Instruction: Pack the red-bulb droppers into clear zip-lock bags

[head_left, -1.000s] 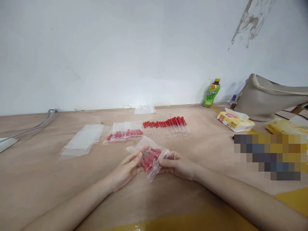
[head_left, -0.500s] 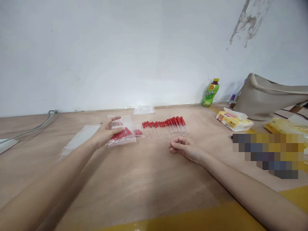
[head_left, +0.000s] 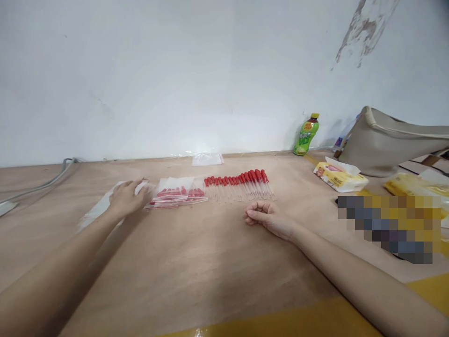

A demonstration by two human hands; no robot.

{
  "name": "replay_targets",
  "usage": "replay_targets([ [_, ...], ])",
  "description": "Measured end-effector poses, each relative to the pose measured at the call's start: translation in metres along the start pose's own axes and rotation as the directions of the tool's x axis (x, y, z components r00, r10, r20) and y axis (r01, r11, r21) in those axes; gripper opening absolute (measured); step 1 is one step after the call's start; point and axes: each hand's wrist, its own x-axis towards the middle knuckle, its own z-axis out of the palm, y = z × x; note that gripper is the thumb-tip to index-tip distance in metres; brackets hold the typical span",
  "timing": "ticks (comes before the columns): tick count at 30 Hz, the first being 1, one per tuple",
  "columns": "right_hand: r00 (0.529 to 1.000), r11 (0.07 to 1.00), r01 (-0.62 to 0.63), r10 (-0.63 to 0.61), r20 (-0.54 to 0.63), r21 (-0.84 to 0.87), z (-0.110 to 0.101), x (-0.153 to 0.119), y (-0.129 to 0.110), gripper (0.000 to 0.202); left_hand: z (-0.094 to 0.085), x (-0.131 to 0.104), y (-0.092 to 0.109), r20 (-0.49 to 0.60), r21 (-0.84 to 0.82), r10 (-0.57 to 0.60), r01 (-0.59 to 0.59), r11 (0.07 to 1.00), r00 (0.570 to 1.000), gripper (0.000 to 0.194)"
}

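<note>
My left hand (head_left: 126, 199) reaches over a stack of flat clear plastic bags (head_left: 100, 208) at the left, its fingers apart and partly over the top bag. Just right of it lie clear zip bags (head_left: 177, 199) holding red-topped droppers. Beside those bags, a row of glass droppers with red rubber bulbs (head_left: 236, 180) lies side by side, bulbs toward the wall. My right hand (head_left: 263, 215) rests on the table just in front of the row, its fingers curled in with nothing visible in them.
Another flat plastic bag (head_left: 207, 159) lies near the wall. A green drink bottle (head_left: 306, 135), a tissue pack (head_left: 340, 177) and a beige bag (head_left: 382, 145) stand at the right. A grey cable (head_left: 49, 180) runs along the left.
My left hand has let go of the bag of red-topped droppers, which now lies flat, and moved left onto the stack of bags. My right hand has barely moved.
</note>
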Motion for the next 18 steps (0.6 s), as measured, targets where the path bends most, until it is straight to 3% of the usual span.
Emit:
replay_targets([
  [3,1.000,1.000,-0.005,0.005,0.001,-0.015,0.000,0.000,0.000,0.028,0.000,-0.011,-0.025,0.047,0.139,-0.060,0.053,0.989,0.997,0.045],
  [6,1.000,1.000,-0.004,0.004,-0.003,-0.014,0.001,-0.001,0.000,0.028,0.006,-0.017,-0.038,0.100,0.220,-0.073,0.050,0.974,0.992,0.035],
  [11,1.000,1.000,-0.002,0.002,-0.007,-0.021,0.000,-0.002,0.001,0.027,0.004,-0.020,-0.038,0.130,0.295,-0.045,0.005,0.955,0.991,0.022],
  [18,0.999,0.995,0.006,-0.010,-0.044,-0.095,-0.001,0.000,-0.003,0.030,-0.006,-0.023,-0.036,0.068,0.344,-0.118,0.088,0.935,0.991,0.026],
])
